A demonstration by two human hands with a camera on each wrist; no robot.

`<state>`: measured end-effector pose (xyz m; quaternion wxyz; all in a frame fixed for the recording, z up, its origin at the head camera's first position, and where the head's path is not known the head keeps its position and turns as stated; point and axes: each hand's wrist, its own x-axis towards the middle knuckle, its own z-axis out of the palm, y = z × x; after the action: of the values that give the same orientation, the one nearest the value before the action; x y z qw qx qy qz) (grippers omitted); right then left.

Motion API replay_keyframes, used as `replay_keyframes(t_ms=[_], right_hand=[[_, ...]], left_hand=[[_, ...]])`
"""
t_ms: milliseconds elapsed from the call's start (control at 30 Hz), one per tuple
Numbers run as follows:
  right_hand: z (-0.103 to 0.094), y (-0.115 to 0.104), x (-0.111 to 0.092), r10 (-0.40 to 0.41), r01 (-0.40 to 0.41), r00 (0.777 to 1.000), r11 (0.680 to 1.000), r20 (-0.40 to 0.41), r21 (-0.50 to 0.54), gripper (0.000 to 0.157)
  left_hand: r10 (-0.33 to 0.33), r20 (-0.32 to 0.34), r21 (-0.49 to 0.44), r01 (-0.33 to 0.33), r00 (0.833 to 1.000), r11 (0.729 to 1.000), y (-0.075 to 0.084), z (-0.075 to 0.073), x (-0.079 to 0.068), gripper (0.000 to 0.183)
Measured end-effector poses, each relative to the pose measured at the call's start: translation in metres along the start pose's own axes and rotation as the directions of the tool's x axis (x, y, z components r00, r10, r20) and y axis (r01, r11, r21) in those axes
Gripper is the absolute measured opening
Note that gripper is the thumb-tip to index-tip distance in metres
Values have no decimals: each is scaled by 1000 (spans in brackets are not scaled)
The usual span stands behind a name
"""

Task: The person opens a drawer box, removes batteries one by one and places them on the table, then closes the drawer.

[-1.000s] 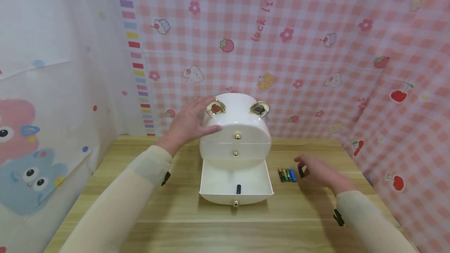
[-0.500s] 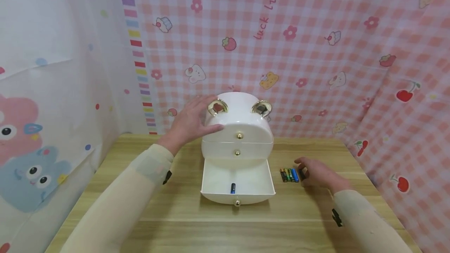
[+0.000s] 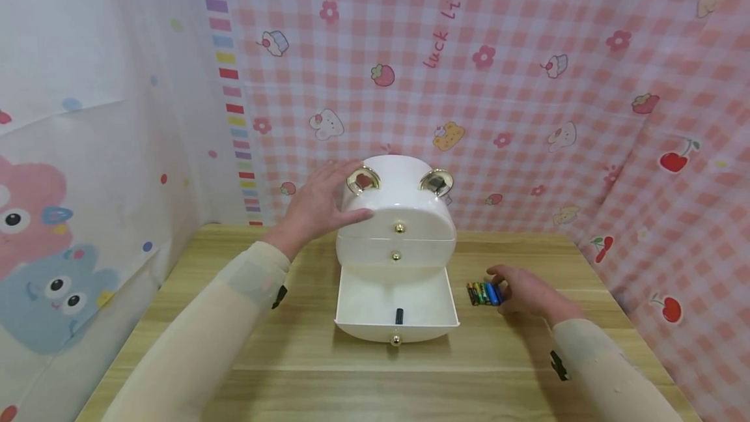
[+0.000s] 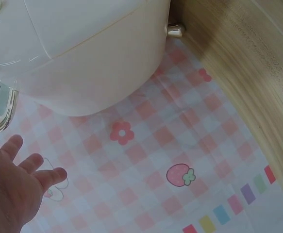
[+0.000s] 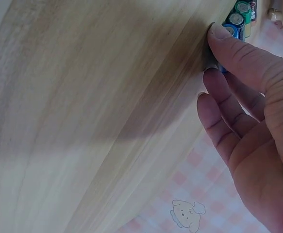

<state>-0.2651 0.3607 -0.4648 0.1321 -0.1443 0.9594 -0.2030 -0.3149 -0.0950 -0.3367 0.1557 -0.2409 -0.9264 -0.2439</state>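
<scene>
A white drawer box [image 3: 398, 200] with gold ear shapes stands on the table, its lowest drawer [image 3: 366, 298] pulled out. In that drawer lies one dark battery [image 3: 399, 316]. My left hand [image 3: 319, 204] rests against the box's upper left side, fingers extended and thumb across the front. To the right of the drawer several batteries [image 3: 482, 294] lie side by side in a row. At the row's right end my right hand [image 3: 527, 292] pinches a dark battery between thumb and fingers; the fingers hide most of it. The right wrist view shows the thumb [image 5: 243, 56] beside blue and green battery ends [image 5: 236, 19].
The wooden table [image 3: 328, 386] carries the box and batteries. A pink checked cloth [image 3: 404, 103] hangs close behind the box and along the right side. White patterned cloth [image 3: 117, 148] hangs on the left. Gold knobs [image 3: 400, 228] project from the drawer fronts.
My right hand has brought the dark battery left, up against the row's right end. The loose battery in the drawer has rolled left and back right. My left hand has stayed on the box.
</scene>
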Motion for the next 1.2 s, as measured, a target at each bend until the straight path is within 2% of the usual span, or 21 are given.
replay_keyframes(t_ms=[133, 200, 267, 400, 500, 567, 633, 733, 800, 867, 967, 1100, 1200], right_hand=[[-5, -3, -5, 15, -15, 1000, 1000, -9, 3, 79], [-13, -9, -10, 8, -9, 1000, 1000, -27, -22, 72], [-23, -20, -16, -28, 25, 998, 998, -50, -57, 59], [-41, -61, -25, -143, 134, 987, 985, -75, -109, 30], [-41, -100, -25, -256, 250, 965, 963, -49, -103, 19], [-34, -124, -20, -356, 354, 934, 931, -10, -90, 16], [-23, -144, -11, -451, 453, 892, 888, 41, -83, 16], [-2, -167, 7, -509, 524, 849, 844, 140, -110, 19], [13, -178, 20, -496, 528, 844, 834, 203, -159, 21], [26, -186, 32, -456, 508, 853, 839, 255, -198, 23], [43, -191, 45, -432, 502, 854, 831, 290, -239, 26], [54, -192, 54, -445, 514, 851, 815, 277, -268, 20], [57, -191, 59, -449, 498, 865, 821, 224, -279, 14]], left_hand=[[1, 1, 4, -1, 1000, 1000, 0, 1, 0, 98], [2, -1, 6, -2, 1000, 1000, 1, 1, -1, 98], [5, -2, 6, -5, 1000, 1000, 1, 1, -1, 98], [-1, 2, 5, 1, 1000, 1000, 3, 0, -1, 98], [-6, 4, 6, 6, 1000, 1000, 4, -1, -1, 98], [-9, 7, 5, 9, 1000, 1000, 4, -2, -1, 98], [-9, 7, 0, 9, 1000, 1000, 4, -2, -1, 98], [-7, 5, -5, 7, 1000, 1000, 3, -2, -1, 97], [0, -1, -6, 0, 1000, 1000, 2, 0, -1, 97], [9, -8, -9, -9, 1000, 1000, 1, 1, -1, 97], [23, -19, -13, -23, 1000, 1000, -1, 2, -2, 97], [27, -28, -19, -27, 999, 999, -2, 2, -1, 96], [18, -25, -16, -19, 1000, 1000, -2, 1, -1, 96]])
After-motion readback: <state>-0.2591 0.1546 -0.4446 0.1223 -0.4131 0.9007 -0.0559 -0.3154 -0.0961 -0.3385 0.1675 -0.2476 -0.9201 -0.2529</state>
